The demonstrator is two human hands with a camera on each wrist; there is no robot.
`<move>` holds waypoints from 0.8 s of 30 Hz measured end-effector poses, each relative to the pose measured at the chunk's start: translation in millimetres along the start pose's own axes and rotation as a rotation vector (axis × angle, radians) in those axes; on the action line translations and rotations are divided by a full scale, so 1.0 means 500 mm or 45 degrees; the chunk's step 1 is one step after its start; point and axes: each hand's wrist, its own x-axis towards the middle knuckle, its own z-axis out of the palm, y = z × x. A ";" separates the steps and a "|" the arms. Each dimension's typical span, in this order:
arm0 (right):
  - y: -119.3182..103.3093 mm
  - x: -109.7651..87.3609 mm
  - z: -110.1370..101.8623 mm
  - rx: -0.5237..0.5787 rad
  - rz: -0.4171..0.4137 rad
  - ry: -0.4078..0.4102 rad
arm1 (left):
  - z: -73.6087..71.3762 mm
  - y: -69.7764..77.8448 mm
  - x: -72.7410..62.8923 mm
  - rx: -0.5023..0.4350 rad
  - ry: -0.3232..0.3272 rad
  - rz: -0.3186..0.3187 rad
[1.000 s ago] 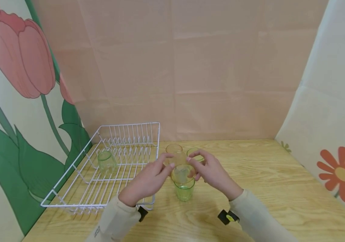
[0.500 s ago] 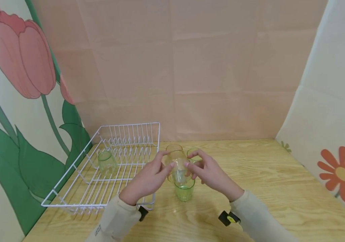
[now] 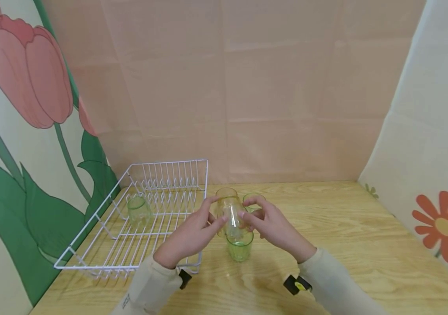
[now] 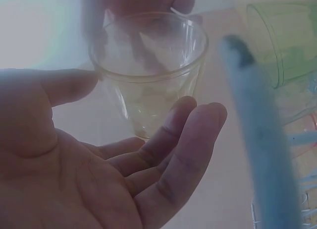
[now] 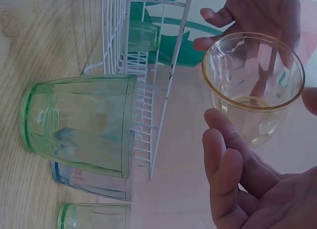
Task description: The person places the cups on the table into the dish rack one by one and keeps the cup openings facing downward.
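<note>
A clear amber glass tumbler (image 3: 232,215) is held in the air between my two hands, tilted. My left hand (image 3: 192,234) pinches its left side between thumb and fingers. From the other side my right hand (image 3: 274,221) pinches it, thumb toward me. In the right wrist view the tumbler's rim (image 5: 252,108) shows as a wide ellipse. Just below it, a green glass tumbler (image 3: 240,253) stands on the table. Behind the hands are another amber tumbler (image 3: 226,191) and a green tumbler (image 3: 256,199), both partly hidden.
A white wire dish rack (image 3: 129,267) stands on the left of the wooden table (image 3: 345,262), with one green tumbler (image 3: 139,211) in it. In the right wrist view, a bluish glass (image 5: 94,182) lies partly behind the nearest green tumbler (image 5: 79,125).
The held amber tumbler has been turned: its round mouth faced me earlier, and now its side shows with the rim away from me. Both hands have stayed almost in place.
</note>
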 end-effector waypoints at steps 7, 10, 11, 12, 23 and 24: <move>-0.004 -0.004 0.000 -0.048 0.016 -0.006 | -0.002 0.001 -0.005 0.018 -0.006 0.008; -0.005 -0.003 0.001 -0.071 0.031 -0.004 | -0.002 0.002 -0.007 0.014 -0.011 0.014; -0.004 -0.003 0.001 -0.078 0.035 -0.004 | -0.002 0.002 -0.007 0.011 -0.012 0.015; -0.003 -0.002 0.002 -0.084 0.042 -0.004 | -0.002 0.002 -0.007 0.009 -0.014 0.016; 0.007 0.003 0.009 -0.109 0.033 -0.013 | -0.001 -0.003 -0.007 -0.005 -0.015 0.012; 0.006 0.002 0.008 -0.114 0.028 -0.015 | -0.001 -0.003 -0.007 -0.010 -0.013 0.005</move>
